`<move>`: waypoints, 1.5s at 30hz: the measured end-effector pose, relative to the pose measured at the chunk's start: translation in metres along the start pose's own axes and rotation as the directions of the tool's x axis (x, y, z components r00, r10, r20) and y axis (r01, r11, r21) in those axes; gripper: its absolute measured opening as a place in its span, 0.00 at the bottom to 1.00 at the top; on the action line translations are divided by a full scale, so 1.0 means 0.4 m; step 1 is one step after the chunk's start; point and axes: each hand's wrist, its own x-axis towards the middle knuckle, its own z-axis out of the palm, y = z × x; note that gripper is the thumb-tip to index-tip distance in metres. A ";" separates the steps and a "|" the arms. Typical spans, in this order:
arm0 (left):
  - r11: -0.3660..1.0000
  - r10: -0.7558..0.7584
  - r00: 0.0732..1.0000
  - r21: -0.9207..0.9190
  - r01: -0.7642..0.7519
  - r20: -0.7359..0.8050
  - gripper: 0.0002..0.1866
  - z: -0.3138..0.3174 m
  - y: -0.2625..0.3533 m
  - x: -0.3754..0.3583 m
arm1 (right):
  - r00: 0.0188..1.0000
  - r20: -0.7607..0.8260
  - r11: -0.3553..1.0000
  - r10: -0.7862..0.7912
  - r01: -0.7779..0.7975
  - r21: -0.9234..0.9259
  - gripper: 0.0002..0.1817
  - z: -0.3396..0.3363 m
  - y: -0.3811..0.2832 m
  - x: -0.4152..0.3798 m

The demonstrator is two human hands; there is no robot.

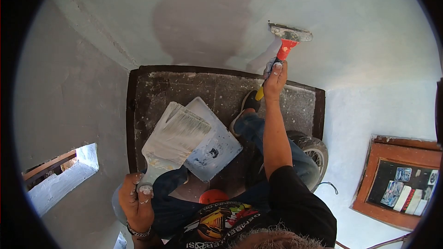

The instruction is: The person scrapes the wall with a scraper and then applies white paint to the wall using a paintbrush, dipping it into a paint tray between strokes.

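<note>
My right hand (276,79) is closed around the handle of a scraper (287,48), which has a red neck, a yellow handle end and a wide blade. The blade lies against or very near the pale wall (350,32); contact is hard to make out. At the lower left, my left hand (137,203) grips the short handle of a flat board (173,136) smeared with whitish paste. Beneath the board, a white tray (219,150) with blue and white stains sits on the floor. White residue marks the fingers of both hands.
A dark, spattered floor (182,87) lies below, with a shoe (249,103) near the wall. A wheel (316,154) stands at the right, beside my leg. A red round object (213,197) is near my knees. An orange-brown wooden frame (364,175) is at the right, a wall opening (64,175) at the left.
</note>
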 end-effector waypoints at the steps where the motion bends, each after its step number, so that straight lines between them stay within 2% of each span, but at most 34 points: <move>1: 1.000 0.009 1.000 0.011 -0.009 -0.009 0.13 0.002 -0.003 0.000 | 1.000 -0.001 1.000 -0.010 0.010 -0.019 0.16 0.001 0.005 0.006; 5: 1.000 0.004 1.000 0.022 -0.004 -0.001 0.14 0.002 -0.006 -0.001 | 1.000 0.015 1.000 -0.009 0.009 0.009 0.17 -0.004 0.011 0.003; 8: 1.000 0.012 1.000 0.012 -0.012 -0.003 0.15 0.003 -0.007 0.003 | 0.996 0.036 0.990 0.077 -0.081 0.113 0.17 0.013 -0.052 0.007; 11: 0.999 -0.001 0.999 0.037 0.002 -0.038 0.11 0.013 0.004 0.005 | 1.000 0.000 1.000 -0.006 0.006 -0.007 0.17 0.004 -0.003 0.010; 14: 0.999 -0.003 0.998 0.054 0.007 -0.065 0.10 0.014 0.011 0.009 | 1.000 0.001 0.999 0.002 -0.002 0.049 0.16 0.005 0.004 0.008; 23: 0.999 -0.020 0.997 0.047 0.024 -0.071 0.09 0.013 0.011 0.009 | 1.000 0.006 0.998 -0.005 0.005 0.062 0.17 0.006 -0.001 0.010; 26: 0.999 -0.013 0.997 0.033 0.015 -0.081 0.09 0.012 0.004 0.008 | 0.999 0.022 0.994 0.042 -0.044 0.100 0.18 0.013 -0.038 0.009; 29: 0.999 -0.005 0.997 0.049 0.009 -0.075 0.09 0.015 0.007 0.008 | 0.999 0.025 0.995 0.025 -0.027 0.092 0.16 -0.004 0.012 0.008; 32: 0.999 -0.022 0.997 0.035 0.024 -0.071 0.09 0.014 0.007 0.007 | 0.996 0.038 0.985 0.079 -0.084 0.149 0.17 0.001 -0.010 0.001; 35: 0.999 -0.020 0.997 0.027 0.022 -0.077 0.09 0.014 0.004 0.006 | 0.999 0.007 0.999 -0.038 0.038 0.032 0.17 0.002 0.026 0.019; 45: 0.999 -0.018 0.998 0.031 0.020 -0.068 0.09 0.016 0.005 0.010 | 0.998 0.034 0.998 -0.051 0.049 0.044 0.16 -0.002 0.002 0.015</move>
